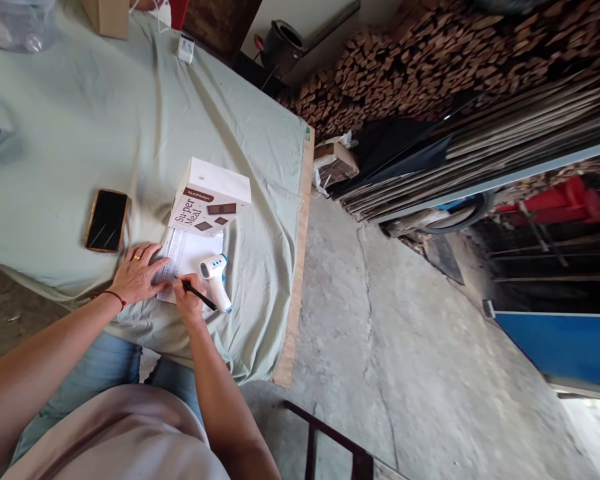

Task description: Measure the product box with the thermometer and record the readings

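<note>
A sheet of white paper [199,247] with rows of writing lies on the cloth-covered table. My right hand [189,301] grips a black pen [203,297], its tip at the paper's lower part. Spread flat across the sheet's left edge, my left hand [139,272] has its fingers apart and holds nothing. Just right of the pen, a white and blue infrared thermometer [216,281] rests partly over the paper. Behind the sheet stands a white box [213,193] lettered "Super Meal", touching or covering its top edge. A phone [107,221] with a dark screen lies left of my left hand.
Wrinkled pale green cloth [70,133] covers the table. A cardboard box [107,17], a clear plastic container [17,23] and a small white box [185,49] sit farther back. Stacked firewood [380,73] lines the wall. A dark metal frame [330,437] stands near my right side.
</note>
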A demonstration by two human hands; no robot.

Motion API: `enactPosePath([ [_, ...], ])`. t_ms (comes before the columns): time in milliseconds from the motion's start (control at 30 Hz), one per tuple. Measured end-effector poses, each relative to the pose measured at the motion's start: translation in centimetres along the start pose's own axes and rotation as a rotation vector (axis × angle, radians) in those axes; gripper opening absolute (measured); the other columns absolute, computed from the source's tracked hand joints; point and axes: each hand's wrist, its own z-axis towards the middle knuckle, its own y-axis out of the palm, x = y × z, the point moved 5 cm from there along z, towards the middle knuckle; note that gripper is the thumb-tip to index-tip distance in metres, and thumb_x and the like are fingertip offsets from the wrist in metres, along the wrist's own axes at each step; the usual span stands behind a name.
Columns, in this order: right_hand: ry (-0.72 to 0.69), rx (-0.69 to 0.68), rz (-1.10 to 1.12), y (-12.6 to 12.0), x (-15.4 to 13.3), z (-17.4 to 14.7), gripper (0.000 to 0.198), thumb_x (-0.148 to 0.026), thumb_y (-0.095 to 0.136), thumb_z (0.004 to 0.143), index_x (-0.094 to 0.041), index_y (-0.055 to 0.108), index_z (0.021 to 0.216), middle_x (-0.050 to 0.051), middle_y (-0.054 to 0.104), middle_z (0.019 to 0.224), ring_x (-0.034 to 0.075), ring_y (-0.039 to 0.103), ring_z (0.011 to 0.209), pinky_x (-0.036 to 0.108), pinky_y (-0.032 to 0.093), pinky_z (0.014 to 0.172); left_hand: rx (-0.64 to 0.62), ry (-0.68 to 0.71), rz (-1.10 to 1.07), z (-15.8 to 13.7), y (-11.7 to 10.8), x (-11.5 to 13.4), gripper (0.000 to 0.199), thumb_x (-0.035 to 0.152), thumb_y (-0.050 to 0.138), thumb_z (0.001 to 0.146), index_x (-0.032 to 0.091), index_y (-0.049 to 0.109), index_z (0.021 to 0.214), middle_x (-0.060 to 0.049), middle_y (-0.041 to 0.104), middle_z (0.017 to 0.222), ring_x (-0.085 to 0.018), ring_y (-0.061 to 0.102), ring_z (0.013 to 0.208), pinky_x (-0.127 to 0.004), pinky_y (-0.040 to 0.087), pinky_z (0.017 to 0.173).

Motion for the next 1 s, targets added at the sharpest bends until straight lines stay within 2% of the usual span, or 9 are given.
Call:
enactPosePath([
  [867,0.0,0.011,-0.024,0.01,0.06,0.03,0.016,-0.032,0.051,0.086,-0.023,0.049,0.073,-0.004,0.053,0.062,0.013,0.049,0.057,0.026,0.044,0.057,0.009,0.008,-0.003,0.01,0.11,-0.04,0.049,0.044,0.067,0.087,0.027,0.063,0.132,-0.014,0.048,0.149,-0.034,0.039,0.142,-0.054,0.033,0.118],
  [1000,0.004,0.06,0.009,-0.21,0.05,-0.07,0.015,-0.032,0.049,0.086,-0.023,0.05,0.074,-0.004,0.052,0.061,0.013,0.048,0.055,0.026,0.044,0.056,0.003,0.008,0.016,-0.02,0.1,-0.03,0.049,0.043,0.068,0.086,0.027,0.063,0.132,-0.014,0.047,0.149,-0.034,0.04,0.141,-0.053,0.033,0.118],
])
